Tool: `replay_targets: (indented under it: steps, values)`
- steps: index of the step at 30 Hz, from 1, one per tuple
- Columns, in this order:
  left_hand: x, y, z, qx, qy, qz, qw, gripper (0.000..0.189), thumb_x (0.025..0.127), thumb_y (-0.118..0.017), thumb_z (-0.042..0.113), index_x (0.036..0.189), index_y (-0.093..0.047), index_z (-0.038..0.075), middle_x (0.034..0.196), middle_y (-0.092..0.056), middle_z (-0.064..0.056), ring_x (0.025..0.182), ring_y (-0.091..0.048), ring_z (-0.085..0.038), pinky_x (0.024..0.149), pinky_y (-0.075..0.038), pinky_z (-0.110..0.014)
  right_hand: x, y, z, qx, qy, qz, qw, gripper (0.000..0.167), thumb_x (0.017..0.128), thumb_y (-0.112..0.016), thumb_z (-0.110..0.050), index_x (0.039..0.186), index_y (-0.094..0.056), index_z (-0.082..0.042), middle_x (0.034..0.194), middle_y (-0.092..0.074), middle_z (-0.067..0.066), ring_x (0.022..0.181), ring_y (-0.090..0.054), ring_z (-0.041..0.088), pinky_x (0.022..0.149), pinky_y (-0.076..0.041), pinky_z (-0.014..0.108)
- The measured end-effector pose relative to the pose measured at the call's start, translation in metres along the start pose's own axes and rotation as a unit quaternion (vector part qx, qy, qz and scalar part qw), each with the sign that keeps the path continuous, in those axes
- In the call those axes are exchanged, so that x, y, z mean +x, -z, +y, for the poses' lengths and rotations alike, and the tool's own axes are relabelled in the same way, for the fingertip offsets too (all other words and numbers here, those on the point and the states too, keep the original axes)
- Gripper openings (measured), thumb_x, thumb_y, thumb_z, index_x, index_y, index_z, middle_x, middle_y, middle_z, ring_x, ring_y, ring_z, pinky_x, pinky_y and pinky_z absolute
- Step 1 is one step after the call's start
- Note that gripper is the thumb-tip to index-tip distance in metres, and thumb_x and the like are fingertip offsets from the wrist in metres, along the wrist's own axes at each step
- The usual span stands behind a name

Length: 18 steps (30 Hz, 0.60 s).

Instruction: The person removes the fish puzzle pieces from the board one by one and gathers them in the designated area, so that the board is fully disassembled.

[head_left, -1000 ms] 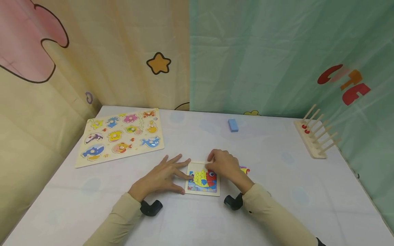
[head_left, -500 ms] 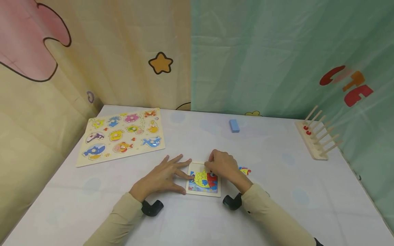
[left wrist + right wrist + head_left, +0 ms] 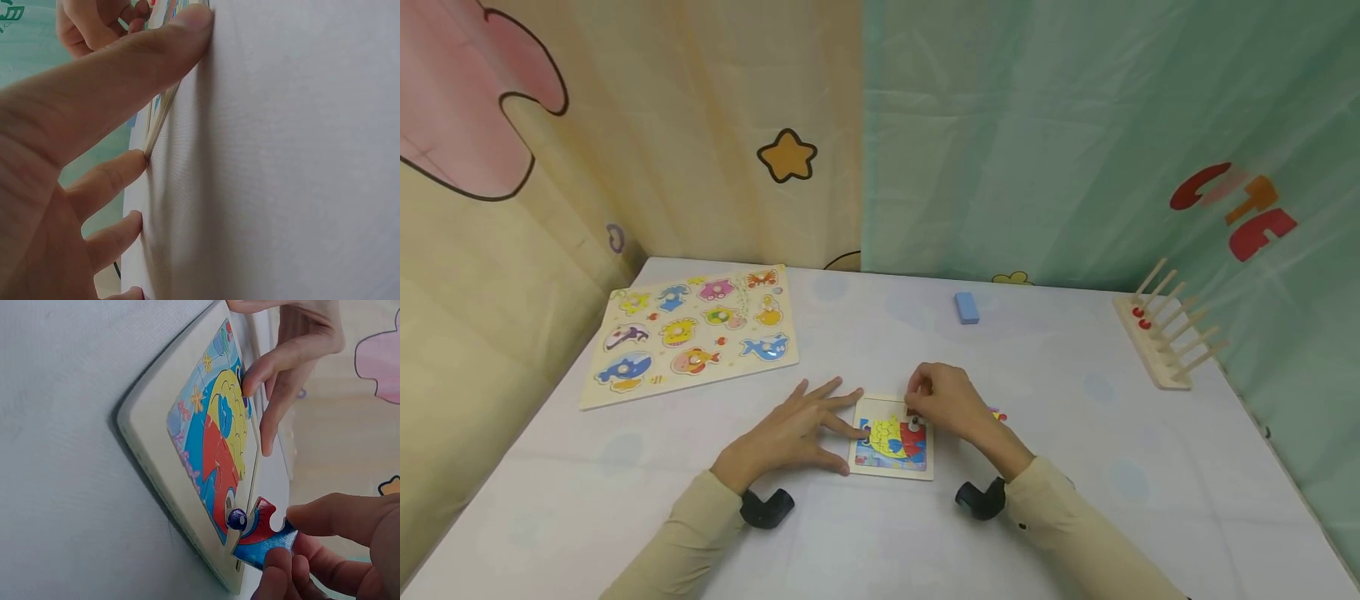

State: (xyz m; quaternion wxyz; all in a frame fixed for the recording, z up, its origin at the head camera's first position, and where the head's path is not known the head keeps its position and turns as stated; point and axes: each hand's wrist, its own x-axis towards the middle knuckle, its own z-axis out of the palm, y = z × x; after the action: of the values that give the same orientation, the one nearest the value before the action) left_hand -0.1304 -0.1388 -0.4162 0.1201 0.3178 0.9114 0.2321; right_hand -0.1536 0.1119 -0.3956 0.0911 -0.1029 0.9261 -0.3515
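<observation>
A small wooden jigsaw board [image 3: 891,476] with a yellow, red and blue fish picture lies on the table in front of the person. My left hand [image 3: 793,433] is spread at its left side, thumb and fingertips at the edge, one fingertip on the picture. Over the upper right of the board, my right hand [image 3: 947,400] pinches a puzzle piece [image 3: 262,547], red and blue with part of an eye. That piece tilts up beside the fish's eye in the right wrist view. In the left wrist view the left thumb [image 3: 194,19] hides much of the board.
Partly behind the right wrist lie loose, colourful puzzle pieces [image 3: 997,413]. A large sea-animal peg puzzle [image 3: 745,374] is at the back left. Further back are a blue block [image 3: 967,308] and, at right, a wooden peg stand [image 3: 1172,382] with red beads.
The right wrist and forearm have shifted slightly right, and the fingers have turned with the piece near the fish's eye. The left hand stays in place on the board.
</observation>
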Motion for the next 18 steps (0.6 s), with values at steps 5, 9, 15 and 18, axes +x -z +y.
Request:
replay_targets:
  steps: [5,9,15,18]
  values:
    - [0.000,0.000,0.001,0.000,-0.001,0.000,1.0000,0.050,0.068,-0.087,0.043,0.115,-0.074,0.032,0.152,-0.043,0.000,0.148,-0.017,-0.035,0.113,-0.007,-0.069,-0.003,0.000,0.000,-0.014,0.016,0.018,0.9996,0.006,0.085,-0.073,-0.014,0.084,-0.069,-0.011,0.075,-0.052,0.002,0.072,-0.050,0.017,0.056,-0.043,0.025]
    - [0.000,0.000,0.000,-0.004,0.000,0.002,1.0000,0.050,0.068,-0.087,0.042,0.115,-0.074,0.032,0.152,-0.043,0.000,0.148,-0.017,-0.035,0.113,-0.007,-0.069,-0.007,0.000,0.001,-0.018,0.030,0.014,0.9993,0.007,0.085,-0.076,-0.015,0.083,-0.070,-0.013,0.077,-0.057,-0.001,0.073,-0.052,0.016,0.060,-0.047,0.025]
    - [0.000,0.000,0.000,-0.007,0.000,0.002,1.0000,0.050,0.068,-0.087,0.043,0.115,-0.074,0.032,0.152,-0.042,0.000,0.148,-0.017,-0.035,0.113,-0.006,-0.069,-0.013,0.003,0.000,-0.011,0.034,-0.015,0.9992,0.010,0.084,-0.078,-0.011,0.094,-0.075,-0.013,0.077,-0.064,-0.002,0.071,-0.056,0.015,0.057,-0.052,0.024]
    - [0.000,-0.001,0.000,-0.008,0.000,0.002,1.0000,0.050,0.068,-0.087,0.042,0.115,-0.074,0.032,0.152,-0.042,0.000,0.149,-0.016,-0.035,0.113,-0.006,-0.069,-0.015,0.006,0.004,-0.007,0.043,-0.018,0.9989,0.015,0.083,-0.079,-0.011,0.098,-0.078,-0.014,0.078,-0.066,-0.003,0.071,-0.055,0.014,0.055,-0.051,0.024]
